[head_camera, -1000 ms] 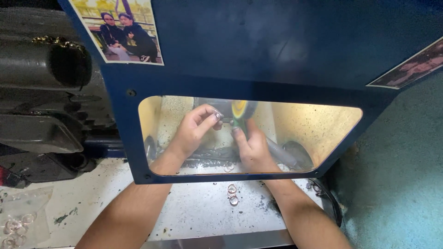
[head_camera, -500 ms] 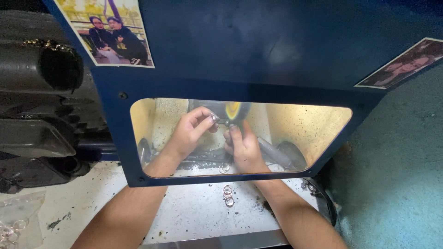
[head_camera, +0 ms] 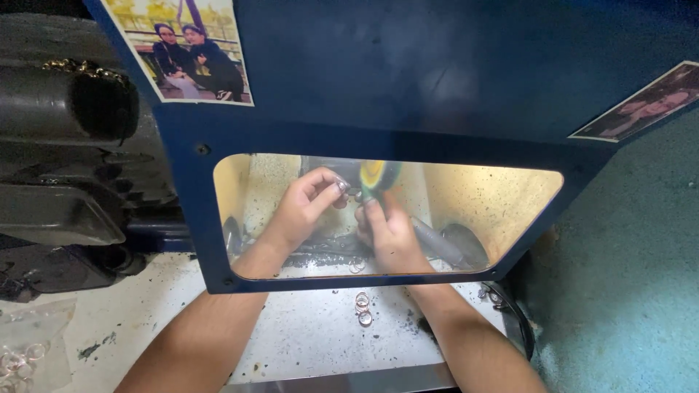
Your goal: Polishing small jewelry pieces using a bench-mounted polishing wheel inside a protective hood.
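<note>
— Holding that small silvery metal ring [head_camera: 342, 186] in the fingertips of your left hand [head_camera: 306, 207], you have it right up against the round green-and-yellow polishing wheel [head_camera: 378, 177]. Pinched that way, the fingers stay off the wheel.

— And my right hand [head_camera: 389, 229]?

— It is curled close just below the wheel, touching the left fingertips, likely steadying them; whether it grips anything itself I cannot tell. Both hands work behind the clear yellowish window [head_camera: 480, 196] of the dark blue metal hood [head_camera: 408, 80], which seems placed to catch grit.

— The surface?

— The white, black-speckled desk [head_camera: 291, 335] carries two more loose rings [head_camera: 362, 308] near its front edge, between your forearms. A clear plastic bag of rings [head_camera: 25, 349] lies at the front left corner. A dark grey motor housing [head_camera: 65, 145] stands at the left; the wall to the right is teal.
</note>
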